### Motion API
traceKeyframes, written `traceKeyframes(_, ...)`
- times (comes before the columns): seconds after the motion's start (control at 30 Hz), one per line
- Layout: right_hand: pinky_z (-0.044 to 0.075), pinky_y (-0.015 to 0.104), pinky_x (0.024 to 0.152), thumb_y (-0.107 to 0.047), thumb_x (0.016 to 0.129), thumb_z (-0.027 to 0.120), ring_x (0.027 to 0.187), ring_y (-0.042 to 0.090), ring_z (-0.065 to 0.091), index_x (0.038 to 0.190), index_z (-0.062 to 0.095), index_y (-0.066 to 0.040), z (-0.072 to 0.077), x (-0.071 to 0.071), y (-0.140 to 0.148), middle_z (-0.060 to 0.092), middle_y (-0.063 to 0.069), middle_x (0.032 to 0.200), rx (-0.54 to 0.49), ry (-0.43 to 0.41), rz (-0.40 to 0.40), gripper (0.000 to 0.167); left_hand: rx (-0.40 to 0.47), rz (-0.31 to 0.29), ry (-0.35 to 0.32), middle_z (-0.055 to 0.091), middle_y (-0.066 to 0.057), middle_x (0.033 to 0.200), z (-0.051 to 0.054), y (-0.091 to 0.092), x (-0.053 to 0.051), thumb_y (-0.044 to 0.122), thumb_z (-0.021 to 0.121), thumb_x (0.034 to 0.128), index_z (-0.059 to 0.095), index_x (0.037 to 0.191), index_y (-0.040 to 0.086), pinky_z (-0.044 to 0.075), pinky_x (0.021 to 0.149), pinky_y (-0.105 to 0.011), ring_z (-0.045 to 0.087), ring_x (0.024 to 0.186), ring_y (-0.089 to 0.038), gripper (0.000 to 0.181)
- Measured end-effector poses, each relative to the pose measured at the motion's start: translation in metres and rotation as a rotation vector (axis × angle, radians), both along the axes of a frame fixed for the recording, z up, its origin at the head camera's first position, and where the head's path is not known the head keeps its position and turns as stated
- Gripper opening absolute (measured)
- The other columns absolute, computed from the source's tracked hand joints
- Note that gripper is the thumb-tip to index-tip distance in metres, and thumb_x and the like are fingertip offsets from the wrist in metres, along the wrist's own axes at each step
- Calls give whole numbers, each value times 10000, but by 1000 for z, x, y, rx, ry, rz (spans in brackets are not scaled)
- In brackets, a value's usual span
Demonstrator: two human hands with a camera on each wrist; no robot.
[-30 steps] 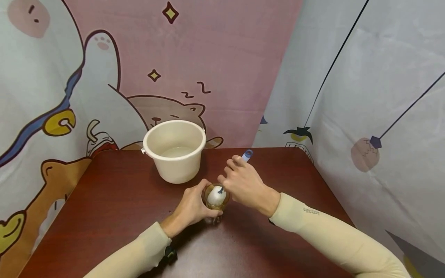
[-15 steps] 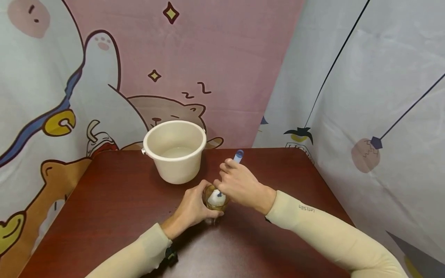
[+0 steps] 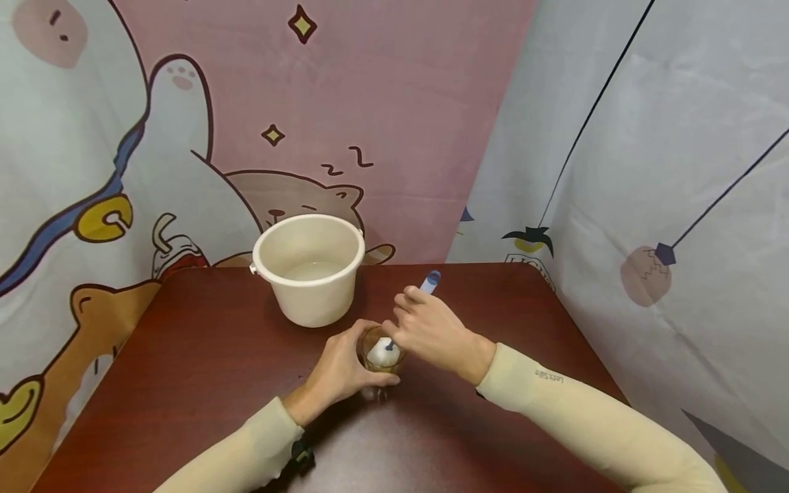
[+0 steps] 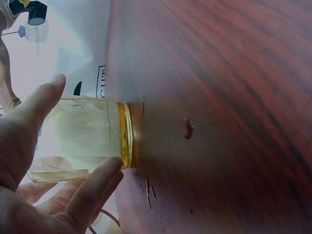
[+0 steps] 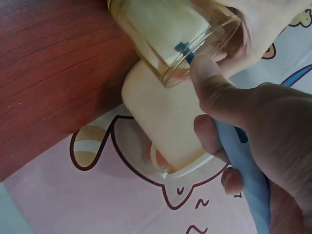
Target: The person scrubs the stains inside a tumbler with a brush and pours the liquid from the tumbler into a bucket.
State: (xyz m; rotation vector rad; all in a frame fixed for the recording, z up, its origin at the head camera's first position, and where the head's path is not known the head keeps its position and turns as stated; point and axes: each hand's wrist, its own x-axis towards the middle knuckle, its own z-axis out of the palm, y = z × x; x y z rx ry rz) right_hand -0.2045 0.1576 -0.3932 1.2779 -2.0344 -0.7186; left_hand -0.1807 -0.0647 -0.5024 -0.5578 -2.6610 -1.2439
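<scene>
An amber-tinted drinking glass (image 4: 126, 139) stands upright on the table, its thicker base darker yellow. My left hand (image 3: 341, 366) grips it from the left, thumb on the near side and fingers round the far side. Inside sits the white sponge head (image 3: 381, 353) of a cup brush. My right hand (image 3: 433, 333) holds the brush's light blue handle (image 5: 243, 168) at a slant above the rim, thumb laid along it near the neck. The handle's looped end (image 3: 433, 276) sticks out beyond my fist. In the left wrist view the sponge fills much of the glass as a pale blur.
A cream bucket (image 3: 314, 301) stands behind the glass to the left, with what looks like some water at its bottom. Small wet drops (image 4: 188, 128) lie on the dark red-brown table (image 3: 493, 424). Printed cloth (image 3: 394, 82) hangs behind the table and to its sides.
The brush handle has swung left and then partly back right. My right hand sits slightly lower, and the sponge head is a little deeper in the glass. The left hand keeps its grip.
</scene>
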Motion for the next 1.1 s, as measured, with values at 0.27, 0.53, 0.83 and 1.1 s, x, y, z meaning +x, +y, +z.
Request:
traceKeyframes(0.27,478,369,1008,-141,932,950,936,231,675,1026,741,-260,3,0,11,768,-21,817,-89,-41,24,258,18,-4,-15,856,35,1181,-1,0,1,422,1156,701,742,1363,214,612,807,-277,785,953,-142,809)
traceKeyframes(0.53,508,411,1008,-343,812,1080,933,237,692,1080,784,-254,14,2,22,757,-10,897,-208,-106,17,409,21,0,-19,857,49,1200,-1,2,-2,399,1163,692,740,1361,220,622,829,-280,777,974,-107,811)
traceKeyframes(0.83,508,444,964,-529,778,1060,868,226,678,1055,736,-223,11,1,40,738,-16,860,-318,-157,9,525,22,4,-53,859,36,1237,-2,2,-2,369,1175,670,741,1395,208,637,882,-308,786,1030,-133,860)
traceKeyframes(1.1,473,435,885,-505,822,1038,779,211,670,997,739,-220,-2,-1,46,729,-43,778,-429,-198,20,448,28,12,-53,862,46,1257,-2,1,-3,351,1183,653,752,1378,212,645,917,-325,798,1062,-139,855)
